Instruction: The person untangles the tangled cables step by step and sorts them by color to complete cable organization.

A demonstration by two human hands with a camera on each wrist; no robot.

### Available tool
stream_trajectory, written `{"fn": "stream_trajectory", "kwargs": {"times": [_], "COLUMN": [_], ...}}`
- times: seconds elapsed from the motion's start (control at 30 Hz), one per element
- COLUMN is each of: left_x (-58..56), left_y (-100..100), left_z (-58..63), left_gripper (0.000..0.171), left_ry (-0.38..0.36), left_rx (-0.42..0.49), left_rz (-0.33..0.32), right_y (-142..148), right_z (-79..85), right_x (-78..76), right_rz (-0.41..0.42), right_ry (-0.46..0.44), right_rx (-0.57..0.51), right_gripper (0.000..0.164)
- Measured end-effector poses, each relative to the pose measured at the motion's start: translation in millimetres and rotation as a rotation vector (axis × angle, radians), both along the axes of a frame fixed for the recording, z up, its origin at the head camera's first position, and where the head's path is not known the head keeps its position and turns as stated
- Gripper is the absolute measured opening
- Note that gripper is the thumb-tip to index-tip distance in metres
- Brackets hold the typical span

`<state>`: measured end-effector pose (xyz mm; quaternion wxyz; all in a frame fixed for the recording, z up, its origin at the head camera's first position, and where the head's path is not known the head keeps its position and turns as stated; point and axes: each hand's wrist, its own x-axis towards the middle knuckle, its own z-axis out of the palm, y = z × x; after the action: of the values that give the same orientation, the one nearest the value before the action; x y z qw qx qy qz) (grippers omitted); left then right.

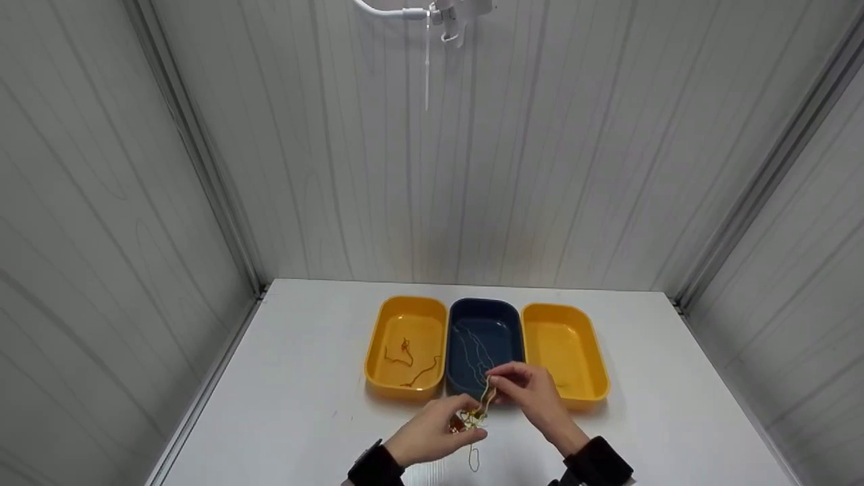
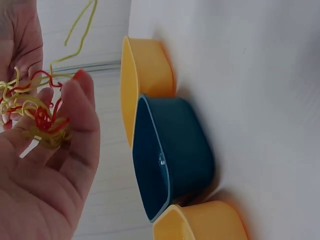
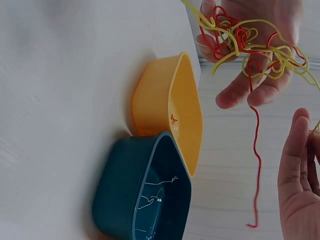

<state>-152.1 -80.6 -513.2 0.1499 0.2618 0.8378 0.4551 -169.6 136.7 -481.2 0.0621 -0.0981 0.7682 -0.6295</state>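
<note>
My left hand [image 1: 432, 430] holds a loose tangle of red and yellow strings [image 3: 245, 40] just in front of the trays, its fingers curled around the bundle. One red string [image 3: 257, 150] dangles out of the bundle in the right wrist view. Close to its right, my right hand [image 1: 535, 398] pinches a yellow string [image 1: 487, 398] between thumb and fingertips. That string runs from the pinch down into the tangle. In the left wrist view, the tangle [image 2: 45, 112] sits between thumb and fingers, and a yellow strand [image 2: 80, 42] rises from it.
Three trays stand side by side on the white table [image 1: 304, 378]. Reddish strings [image 1: 401, 358] lie in the left yellow tray [image 1: 385, 310]. Thin white strings [image 3: 160, 182] lie in the dark blue tray [image 1: 482, 304]. The right yellow tray [image 1: 574, 337] has a small greenish piece near its front.
</note>
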Motion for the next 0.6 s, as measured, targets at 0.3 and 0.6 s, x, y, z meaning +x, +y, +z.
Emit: {"fn": "stream_trajectory", "kwargs": {"times": [0.3, 0.6], "left_x": [-6.1, -3.3], "left_y": [-2, -4], "left_z": [-0.5, 10.1], "left_gripper": [0.012, 0.014], "left_ry": [-0.032, -0.071], "left_rx": [0.079, 0.075], "left_rz": [0.147, 0.109], "right_y": [6, 9], "right_z": [3.2, 2.9], "right_x": [-4.1, -4.5], "right_rz": [-0.183, -0.314], "right_ry": [0.027, 0.033], "right_rx": [-0.106, -0.128], "right_gripper": [0.02, 0.016]}}
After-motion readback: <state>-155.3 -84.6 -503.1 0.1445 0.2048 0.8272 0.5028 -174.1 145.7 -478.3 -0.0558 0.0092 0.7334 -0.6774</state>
